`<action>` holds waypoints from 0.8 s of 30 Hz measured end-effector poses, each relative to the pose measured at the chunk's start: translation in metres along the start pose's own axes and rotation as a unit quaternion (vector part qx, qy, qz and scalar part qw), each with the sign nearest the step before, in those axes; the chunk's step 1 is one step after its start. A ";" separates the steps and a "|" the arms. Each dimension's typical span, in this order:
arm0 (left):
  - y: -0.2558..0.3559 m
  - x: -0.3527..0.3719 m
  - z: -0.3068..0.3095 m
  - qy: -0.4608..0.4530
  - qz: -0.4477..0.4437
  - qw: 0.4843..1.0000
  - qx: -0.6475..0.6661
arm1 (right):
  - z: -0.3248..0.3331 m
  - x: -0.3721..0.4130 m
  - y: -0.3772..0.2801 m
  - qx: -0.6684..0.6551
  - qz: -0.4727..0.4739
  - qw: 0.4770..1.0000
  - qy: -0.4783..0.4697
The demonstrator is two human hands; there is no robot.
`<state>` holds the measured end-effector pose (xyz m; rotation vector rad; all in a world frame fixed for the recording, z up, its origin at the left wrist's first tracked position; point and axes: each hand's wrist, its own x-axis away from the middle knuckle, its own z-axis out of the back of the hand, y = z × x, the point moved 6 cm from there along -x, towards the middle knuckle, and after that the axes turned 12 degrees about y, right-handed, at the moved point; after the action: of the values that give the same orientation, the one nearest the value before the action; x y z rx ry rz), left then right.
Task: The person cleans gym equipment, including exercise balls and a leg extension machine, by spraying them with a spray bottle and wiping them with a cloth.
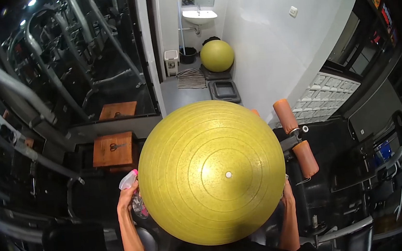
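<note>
A large yellow-green exercise ball (215, 172) fills the middle of the view in front of my body, its white plug facing up. My left hand (127, 194) is at the ball's left side, closed around a spray bottle (128, 181) with a pale, pink-edged head. Part of the bottle's clear body shows below that hand. Against the ball's right side rests my right hand (287, 192), supporting it, with most of its fingers hidden behind the ball. A small pale bit shows by its fingertips, too small to name.
Scissors (118, 146) lie on a wooden box (100, 157) at left. A gym machine with orange foam rollers (306, 159) stands at right. Ahead, a second yellow-green ball (217, 56) sits by the wall, near a bin (172, 63), a striped mat (190, 78) and a sink (200, 16).
</note>
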<state>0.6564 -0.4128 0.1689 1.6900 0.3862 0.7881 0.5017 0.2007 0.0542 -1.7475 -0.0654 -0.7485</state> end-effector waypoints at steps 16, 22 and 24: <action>0.059 -0.256 -0.156 -0.072 0.041 0.993 -0.081 | -0.149 -0.134 -0.046 -0.008 -0.058 0.998 0.032; 0.088 -0.325 -0.224 -0.051 0.034 0.991 -0.118 | -0.217 -0.190 -0.102 -0.051 -0.068 0.995 0.058; 0.092 -0.345 -0.240 -0.031 0.037 0.988 -0.148 | -0.218 -0.213 -0.116 -0.016 -0.039 0.996 0.074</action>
<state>0.2315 -0.4804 0.1779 1.4525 0.1532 0.8026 0.1872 0.1149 0.0704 -1.7234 -0.0212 -0.9383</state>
